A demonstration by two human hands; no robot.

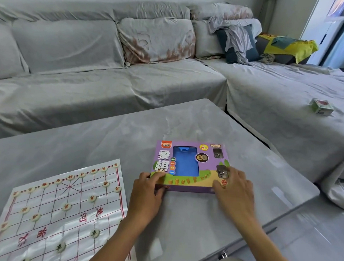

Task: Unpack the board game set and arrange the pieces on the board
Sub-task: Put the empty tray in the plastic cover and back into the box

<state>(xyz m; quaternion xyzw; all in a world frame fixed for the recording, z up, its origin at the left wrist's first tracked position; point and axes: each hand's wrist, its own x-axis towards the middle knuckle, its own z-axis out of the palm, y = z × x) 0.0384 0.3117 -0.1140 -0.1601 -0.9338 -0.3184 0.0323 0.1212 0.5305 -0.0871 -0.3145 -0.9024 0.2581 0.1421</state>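
Observation:
A purple game box (189, 166) with a blue window lies flat on the grey table (107, 139). My left hand (147, 190) grips its near left corner, thumb on top. My right hand (233, 186) rests on its near right corner, fingers spread over the lid. To the left lies a white paper board (61, 214) with red grid lines. Several round cream pieces (66, 206) stand on it, a row along its far edge and others scattered nearer.
A grey covered sofa (110, 78) wraps around behind and to the right of the table. A small carton (322, 107) lies on the right sofa seat. Cushions and cloths pile in the far corner (250, 43).

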